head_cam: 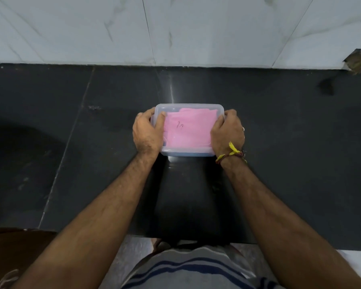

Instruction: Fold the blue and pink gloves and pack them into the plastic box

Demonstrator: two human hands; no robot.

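Note:
A clear plastic box with its lid on sits in the middle of the dark counter. Through the lid a folded pink glove shows, with a small dark mark on it. A strip of blue shows at the box's near bottom edge; the blue glove itself is otherwise hidden under the pink one. My left hand grips the box's left side, thumb on the lid. My right hand grips the right side, fingers curled over the lid's edge.
The dark stone counter runs left to right, backed by a pale marble-look wall. A broken hole in the wall is at the far right. The counter's near edge lies close to my body.

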